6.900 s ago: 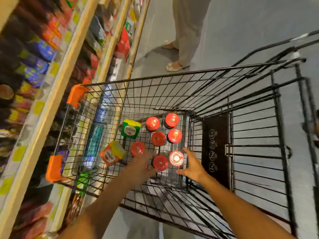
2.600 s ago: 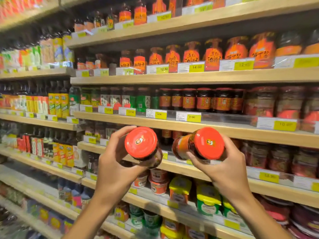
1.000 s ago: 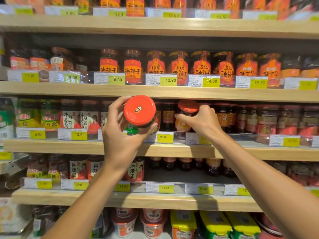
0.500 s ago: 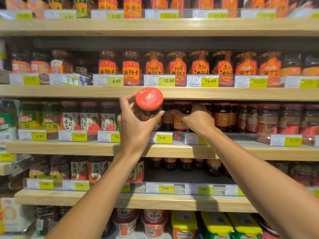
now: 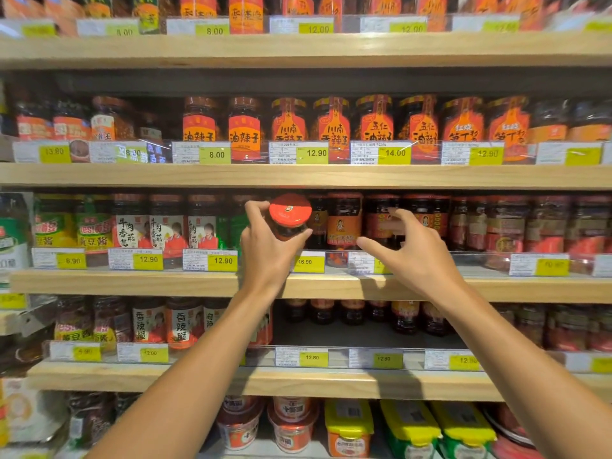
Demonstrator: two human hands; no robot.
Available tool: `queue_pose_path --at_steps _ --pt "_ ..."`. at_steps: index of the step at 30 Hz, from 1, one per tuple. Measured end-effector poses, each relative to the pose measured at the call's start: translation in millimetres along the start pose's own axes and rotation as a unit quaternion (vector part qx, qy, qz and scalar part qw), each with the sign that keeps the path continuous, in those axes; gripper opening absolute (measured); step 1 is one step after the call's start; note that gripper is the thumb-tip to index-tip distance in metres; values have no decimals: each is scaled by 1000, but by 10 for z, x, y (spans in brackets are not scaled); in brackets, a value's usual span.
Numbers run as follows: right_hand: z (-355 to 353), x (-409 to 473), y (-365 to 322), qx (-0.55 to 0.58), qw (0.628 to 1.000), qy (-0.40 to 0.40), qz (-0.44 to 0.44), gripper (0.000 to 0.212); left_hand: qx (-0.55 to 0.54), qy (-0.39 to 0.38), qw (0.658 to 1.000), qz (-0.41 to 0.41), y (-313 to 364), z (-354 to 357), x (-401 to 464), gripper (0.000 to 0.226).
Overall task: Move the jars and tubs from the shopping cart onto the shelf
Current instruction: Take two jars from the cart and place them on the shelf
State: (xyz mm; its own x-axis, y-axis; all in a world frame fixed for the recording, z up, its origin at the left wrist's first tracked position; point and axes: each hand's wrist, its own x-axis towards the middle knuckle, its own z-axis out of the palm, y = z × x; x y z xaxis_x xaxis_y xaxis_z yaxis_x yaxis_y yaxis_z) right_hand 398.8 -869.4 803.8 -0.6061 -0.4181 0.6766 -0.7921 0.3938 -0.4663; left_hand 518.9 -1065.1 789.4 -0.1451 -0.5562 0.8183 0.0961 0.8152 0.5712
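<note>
My left hand [image 5: 268, 246] grips a dark sauce jar with a red lid [image 5: 290, 213], tilted with the lid toward me, at the front of the middle wooden shelf [image 5: 165, 283]. An orange-labelled jar [image 5: 343, 223] stands upright on that shelf just right of it, among other jars. My right hand [image 5: 414, 256] is a little in front of and to the right of that jar, fingers spread and holding nothing. The shopping cart is out of view.
Rows of sauce jars fill the shelf above [image 5: 331, 175] and the one below [image 5: 298, 380]. Price tags [image 5: 215, 260] sit behind a clear front rail. Red and yellow-lidded tubs [image 5: 349, 425] stand on the lowest shelf. A gap shows on the lower shelf behind the tags.
My right hand has let go of its jar on the middle shelf and drawn back with fingers apart. My left hand has brought its red-lidded jar further in toward the shelf.
</note>
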Motion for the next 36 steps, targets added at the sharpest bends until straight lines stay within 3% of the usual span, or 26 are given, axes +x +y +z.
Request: queue_pose_path --at_steps 10,15,19,24,36 --pt "-217 -331 195 53 998 31 -13 79 161 -22 984 -72 238 120 310 69" --pt "-192 -430 228 54 998 22 -6 82 207 -95 972 -61 214 88 221 60" --pt "-166 -506 164 40 999 6 -27 77 202 -129 971 5 224 -152 -75 86" --pt "-217 -634 124 -3 998 -6 -59 72 140 -168 965 144 121 -615 -407 69" --pt "-483 -1215 215 -125 987 -56 -84 69 142 -357 883 267 64 -770 -678 70"
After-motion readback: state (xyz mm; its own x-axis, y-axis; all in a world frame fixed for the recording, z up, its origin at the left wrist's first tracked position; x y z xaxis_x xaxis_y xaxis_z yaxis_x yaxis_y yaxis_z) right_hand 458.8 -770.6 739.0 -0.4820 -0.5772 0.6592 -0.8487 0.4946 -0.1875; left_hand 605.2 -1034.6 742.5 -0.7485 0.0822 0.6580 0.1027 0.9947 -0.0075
